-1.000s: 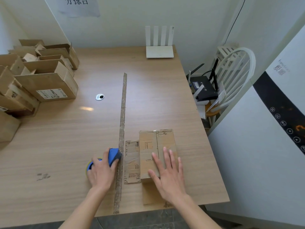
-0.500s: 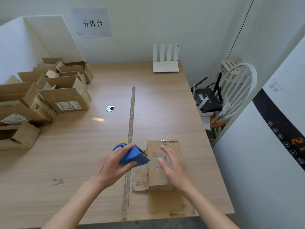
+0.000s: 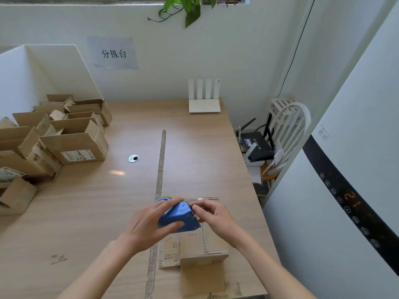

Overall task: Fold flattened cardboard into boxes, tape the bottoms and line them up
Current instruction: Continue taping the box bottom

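Item 1, nearest: folded box on the table edge, bottom seam running away from me, directly under both hands.
Item 2: my left hand grips the blue tape dispenser; my right hand pinches at its toothed mouth, apparently the tape end.
Item 3, far left: finished boxes.

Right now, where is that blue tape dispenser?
The blue tape dispenser is held up by the left hand above the folded cardboard box, near the table's front edge; the right hand pinches at its toothed end.
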`<action>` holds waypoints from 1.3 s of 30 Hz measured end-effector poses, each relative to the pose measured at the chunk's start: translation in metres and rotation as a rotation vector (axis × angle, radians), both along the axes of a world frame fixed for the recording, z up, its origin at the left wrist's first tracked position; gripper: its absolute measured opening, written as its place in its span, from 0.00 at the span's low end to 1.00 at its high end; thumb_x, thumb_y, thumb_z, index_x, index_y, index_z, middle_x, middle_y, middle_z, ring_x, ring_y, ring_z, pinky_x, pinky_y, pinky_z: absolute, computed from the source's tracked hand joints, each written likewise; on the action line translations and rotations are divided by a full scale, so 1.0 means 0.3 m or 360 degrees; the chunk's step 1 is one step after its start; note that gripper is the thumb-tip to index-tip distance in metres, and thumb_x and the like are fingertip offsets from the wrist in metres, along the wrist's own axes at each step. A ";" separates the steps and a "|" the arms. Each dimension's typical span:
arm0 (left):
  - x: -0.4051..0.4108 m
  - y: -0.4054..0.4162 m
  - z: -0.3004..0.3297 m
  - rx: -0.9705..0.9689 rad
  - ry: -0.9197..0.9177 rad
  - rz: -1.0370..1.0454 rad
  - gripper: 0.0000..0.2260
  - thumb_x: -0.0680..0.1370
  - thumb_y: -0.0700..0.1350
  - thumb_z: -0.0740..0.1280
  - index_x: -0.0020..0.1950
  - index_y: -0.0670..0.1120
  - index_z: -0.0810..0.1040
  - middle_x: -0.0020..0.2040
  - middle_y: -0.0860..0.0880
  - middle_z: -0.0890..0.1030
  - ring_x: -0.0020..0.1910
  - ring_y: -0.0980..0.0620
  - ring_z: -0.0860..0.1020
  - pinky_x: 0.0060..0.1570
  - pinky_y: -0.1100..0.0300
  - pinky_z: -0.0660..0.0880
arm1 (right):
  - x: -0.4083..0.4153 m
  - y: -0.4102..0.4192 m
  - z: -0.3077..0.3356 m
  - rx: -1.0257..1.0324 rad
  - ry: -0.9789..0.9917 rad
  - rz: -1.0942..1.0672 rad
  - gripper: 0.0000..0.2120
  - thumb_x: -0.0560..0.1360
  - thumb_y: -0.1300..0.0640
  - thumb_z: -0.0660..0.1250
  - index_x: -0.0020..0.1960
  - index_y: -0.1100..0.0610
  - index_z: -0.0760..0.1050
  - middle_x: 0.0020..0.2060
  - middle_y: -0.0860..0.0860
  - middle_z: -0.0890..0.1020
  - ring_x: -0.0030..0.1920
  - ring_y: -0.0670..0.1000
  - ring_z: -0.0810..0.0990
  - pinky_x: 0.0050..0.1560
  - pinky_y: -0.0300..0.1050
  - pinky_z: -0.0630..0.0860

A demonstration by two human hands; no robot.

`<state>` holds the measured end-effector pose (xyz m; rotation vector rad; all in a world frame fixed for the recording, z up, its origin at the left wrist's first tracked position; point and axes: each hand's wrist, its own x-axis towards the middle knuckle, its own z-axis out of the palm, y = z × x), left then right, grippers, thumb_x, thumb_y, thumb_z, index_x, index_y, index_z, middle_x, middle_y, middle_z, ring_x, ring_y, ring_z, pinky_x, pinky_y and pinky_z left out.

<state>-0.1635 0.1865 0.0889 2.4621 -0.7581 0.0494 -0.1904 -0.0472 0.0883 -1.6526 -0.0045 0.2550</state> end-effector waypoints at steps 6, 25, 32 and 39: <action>-0.008 -0.031 -0.025 0.0048 -0.0008 -0.0055 0.26 0.74 0.71 0.61 0.72 0.70 0.63 0.61 0.63 0.79 0.49 0.58 0.80 0.44 0.61 0.78 | -0.025 -0.051 -0.027 0.0011 0.0001 -0.0069 0.05 0.81 0.56 0.71 0.54 0.53 0.85 0.49 0.51 0.87 0.53 0.54 0.84 0.58 0.50 0.82; 0.006 -0.042 -0.095 0.0198 -0.0549 -0.0136 0.35 0.71 0.69 0.66 0.71 0.50 0.71 0.49 0.59 0.81 0.45 0.58 0.79 0.53 0.64 0.69 | -0.024 -0.055 -0.040 -0.0200 -0.0065 0.0013 0.09 0.80 0.49 0.71 0.60 0.43 0.82 0.54 0.40 0.84 0.58 0.41 0.81 0.59 0.45 0.79; 0.004 -0.059 -0.083 0.0373 -0.0646 -0.0235 0.34 0.72 0.68 0.65 0.71 0.50 0.71 0.50 0.59 0.83 0.47 0.57 0.81 0.53 0.63 0.68 | 0.007 0.002 -0.013 -0.0488 -0.0064 -0.0107 0.16 0.70 0.35 0.75 0.51 0.44 0.82 0.46 0.43 0.86 0.47 0.41 0.84 0.49 0.44 0.84; 0.015 -0.046 -0.090 0.0461 -0.0738 -0.0171 0.35 0.72 0.67 0.66 0.73 0.48 0.69 0.48 0.58 0.82 0.45 0.55 0.80 0.51 0.61 0.68 | 0.009 -0.011 -0.038 -0.0679 -0.0065 -0.0264 0.09 0.72 0.44 0.77 0.41 0.47 0.81 0.45 0.44 0.84 0.43 0.42 0.84 0.48 0.45 0.82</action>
